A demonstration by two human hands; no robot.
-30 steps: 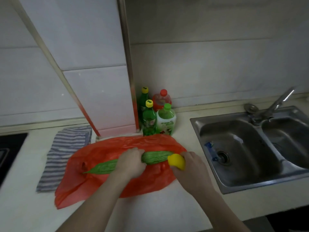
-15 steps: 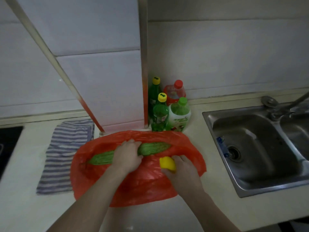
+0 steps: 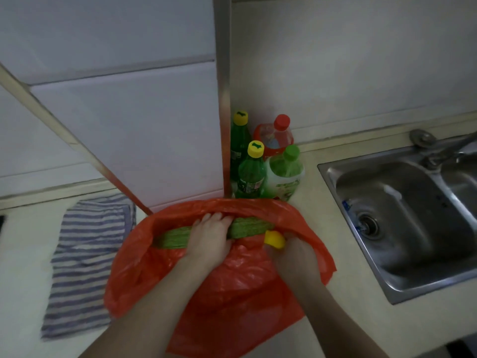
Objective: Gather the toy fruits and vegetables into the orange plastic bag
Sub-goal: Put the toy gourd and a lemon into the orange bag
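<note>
— On the counter, front and centre: what's item one?
— Orange bag, one. Lying flat, mouth gaping toward the wall, far rim lifted.
— Contents?
— Green gourd, one, toy. It lies crosswise inside the mouth, just under the lifted rim, with both ends showing past the hand on it.
— Which hand?
— Left hand. Fingers curled over the gourd's middle and clamped on it, the wrist crossing the bag's near lip.
— And the other?
— Right hand, back toward us, wrapped round a yellow lemon. The lemon pokes out beyond the knuckles, at the right side of the mouth, just beside the gourd's right end. The fingertips themselves are hidden from where I stand.
— Is the lemon touching the gourd?
— Cannot tell; close, at least.
— Moving outward?
— Striped towel, one, rumpled, just left of the bag.
— Behind the bag?
— Bottles, four, upright in the wall corner: two green with yellow caps, one red with a red cap, one pale with a green cap.
— To the right?
— Steel sink set into the counter, well apart from the bag, with a tap at its back edge.
</note>
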